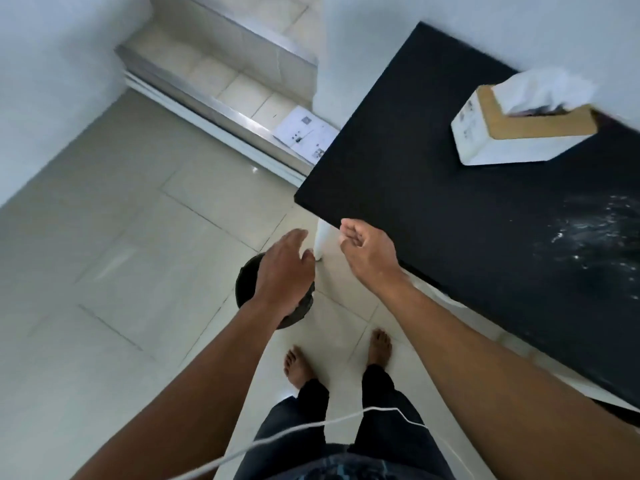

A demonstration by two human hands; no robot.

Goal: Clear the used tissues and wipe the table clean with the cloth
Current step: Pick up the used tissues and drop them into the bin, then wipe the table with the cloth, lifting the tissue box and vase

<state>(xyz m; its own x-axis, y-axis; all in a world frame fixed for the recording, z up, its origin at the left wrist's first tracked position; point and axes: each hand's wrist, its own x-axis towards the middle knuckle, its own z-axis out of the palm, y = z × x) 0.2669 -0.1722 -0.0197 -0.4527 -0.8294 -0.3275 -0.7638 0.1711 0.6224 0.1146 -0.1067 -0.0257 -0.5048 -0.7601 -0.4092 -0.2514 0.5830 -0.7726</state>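
A thin white cord (311, 424) loops across my lap nearest the lens, and below it my bare feet (379, 344) stand on the pale floor tiles (114, 258). Past them my left hand (284, 271) hangs palm-down and spread over the small black bin (244, 285) on the floor, holding nothing that I can see. My right hand (369, 251) sits just beside it at the near corner of the black table (433, 174), fingers loosely curled and half open, also empty as far as I can tell. No used tissues show on the tabletop, so I judge that part is finished and the wiping is what's left. The cloth isn't in view, so I need to find it first. Then I should work the wet, speckled patch (595, 237) at the right side of the table with overlapping strokes, pulling toward one edge rather than smearing the spill outward. Farther back the tissue box (519, 126) stands on the table, apart from the wet area; I should lift it or wipe around it so it stays dry.
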